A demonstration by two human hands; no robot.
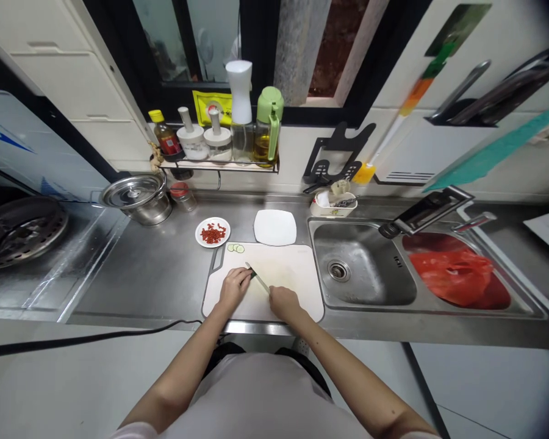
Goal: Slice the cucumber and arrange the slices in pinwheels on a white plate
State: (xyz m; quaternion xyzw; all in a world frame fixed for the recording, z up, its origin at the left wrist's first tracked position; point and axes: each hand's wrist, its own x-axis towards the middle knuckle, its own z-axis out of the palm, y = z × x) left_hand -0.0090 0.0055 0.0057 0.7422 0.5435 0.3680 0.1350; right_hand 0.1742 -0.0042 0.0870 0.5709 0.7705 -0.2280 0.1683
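My right hand (pixel 284 302) is closed around the handle of a kitchen knife (pixel 261 282), whose blade points up and left over the white cutting board (pixel 297 268). Against the blade's left side, the fingers of my left hand (pixel 234 286) press down on a small dark-green piece of cucumber (pixel 252 273), mostly hidden by the fingers. A few cucumber slices (pixel 236 248) lie at the board's far left corner. Just beyond that corner stands a white plate of chopped red bits (pixel 213 233). An unloaded white square plate (pixel 275 227) sits behind the board.
Right of the board is a steel sink (pixel 366 292) with a red plastic bag (pixel 457 277) in its second basin. A lidded steel pot (pixel 139 198) and a red-capped jar (pixel 183 196) stand back left. Seasoning bottles line a wall rack (pixel 229 166). A black cable (pixel 96 336) crosses the front left.
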